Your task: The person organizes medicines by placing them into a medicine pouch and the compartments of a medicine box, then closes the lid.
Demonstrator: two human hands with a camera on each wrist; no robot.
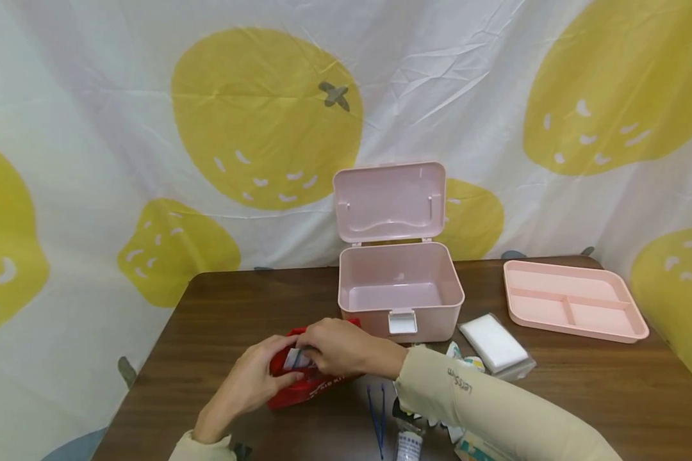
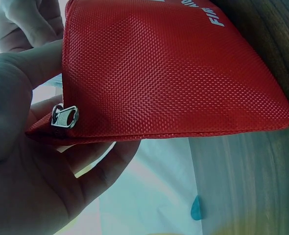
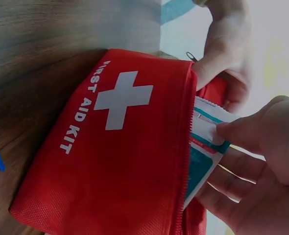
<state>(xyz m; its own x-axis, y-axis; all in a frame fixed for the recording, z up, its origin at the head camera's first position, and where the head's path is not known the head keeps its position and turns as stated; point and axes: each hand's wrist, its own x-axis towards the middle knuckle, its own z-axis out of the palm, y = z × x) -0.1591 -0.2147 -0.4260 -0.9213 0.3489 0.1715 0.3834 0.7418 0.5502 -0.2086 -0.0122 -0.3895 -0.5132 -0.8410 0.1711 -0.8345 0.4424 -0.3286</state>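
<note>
A red first aid pouch with a white cross is held unzipped above the table, in front of the pink box. My left hand grips its edge near the metal zipper pull, thumb on one side and fingers on the other. At the pouch's mouth my right hand pinches a white and teal packet, which sticks partly out; its lower part is hidden inside the pouch.
An open pink box stands behind the pouch. To its right lie a white pad in clear wrap and a pink divided tray. Blue tweezers, a wrapped roll and several packets, partly under my right sleeve, lie in front.
</note>
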